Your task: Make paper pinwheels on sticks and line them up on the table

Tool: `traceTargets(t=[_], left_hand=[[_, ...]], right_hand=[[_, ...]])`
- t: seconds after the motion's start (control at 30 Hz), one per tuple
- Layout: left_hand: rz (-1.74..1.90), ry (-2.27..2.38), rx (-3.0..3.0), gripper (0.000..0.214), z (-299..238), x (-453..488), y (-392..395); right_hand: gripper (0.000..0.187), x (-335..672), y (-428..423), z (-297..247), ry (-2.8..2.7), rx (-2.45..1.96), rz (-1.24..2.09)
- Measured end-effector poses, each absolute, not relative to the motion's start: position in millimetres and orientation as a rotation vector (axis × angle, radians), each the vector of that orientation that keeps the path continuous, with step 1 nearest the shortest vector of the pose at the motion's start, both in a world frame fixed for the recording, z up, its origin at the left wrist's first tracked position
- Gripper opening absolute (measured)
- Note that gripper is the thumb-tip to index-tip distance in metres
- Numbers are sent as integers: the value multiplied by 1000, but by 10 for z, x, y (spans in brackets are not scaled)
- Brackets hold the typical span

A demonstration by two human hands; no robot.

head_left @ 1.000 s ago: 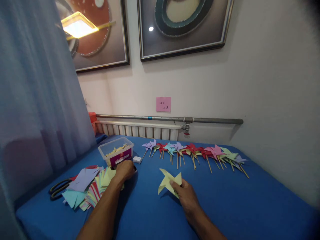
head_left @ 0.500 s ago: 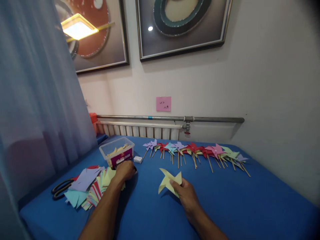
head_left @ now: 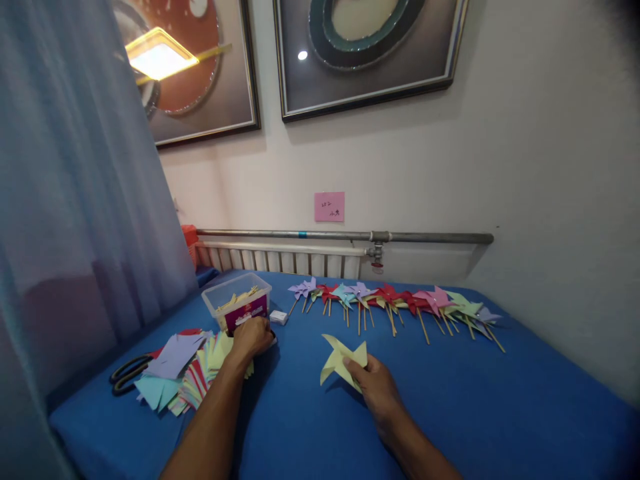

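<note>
Pinched in my right hand (head_left: 377, 387) is a pale yellow paper pinwheel head (head_left: 340, 360), its blades folded in, held just above the blue surface. My left hand (head_left: 255, 339) is closed, fingers curled downward in front of a clear plastic tub (head_left: 213, 293) of short wooden sticks (head_left: 239, 299). A dark edge shows by its fingertips, but what they grip is hidden. Left of that wrist lies a fanned pile of cut coloured paper (head_left: 200, 367), with purple sheets (head_left: 176, 357) and light blue sheets (head_left: 157, 392) beside it. A small white box (head_left: 279, 317) sits right of the tub.
Several finished pinwheels on sticks (head_left: 387, 297) lie in a row along the back of the blue-covered table (head_left: 450, 413). Black-handled scissors (head_left: 129, 375) rest at the left. Behind are a radiator (head_left: 280, 257) and a pipe (head_left: 430, 237). A blue curtain (head_left: 90, 200) hangs at left.
The view has shifted slightly, moving most things a little to the right in the picture. Both hands keep nearly the same pose; the pinwheel head stays in my right hand.
</note>
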State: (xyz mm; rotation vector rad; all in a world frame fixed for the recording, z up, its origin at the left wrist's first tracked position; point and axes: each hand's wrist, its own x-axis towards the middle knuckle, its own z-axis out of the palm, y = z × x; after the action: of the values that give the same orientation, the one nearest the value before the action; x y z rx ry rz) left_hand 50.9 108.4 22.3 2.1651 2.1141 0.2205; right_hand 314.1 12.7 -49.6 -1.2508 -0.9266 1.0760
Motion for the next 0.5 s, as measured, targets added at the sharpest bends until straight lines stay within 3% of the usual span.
traceTargets(t=[0.13, 0.3, 0.5], left_hand=[[368, 2060, 2173, 19, 247, 477, 1083], [656, 1395, 2104, 14, 212, 594, 1064], [610, 1192, 2087, 13, 82, 922, 954]], right_hand=[[49, 3133, 118, -467, -895, -1222, 1087], [49, 3161, 115, -441, -853, -1212, 1132], [47, 3157, 80, -407, -816, -1169, 1160]])
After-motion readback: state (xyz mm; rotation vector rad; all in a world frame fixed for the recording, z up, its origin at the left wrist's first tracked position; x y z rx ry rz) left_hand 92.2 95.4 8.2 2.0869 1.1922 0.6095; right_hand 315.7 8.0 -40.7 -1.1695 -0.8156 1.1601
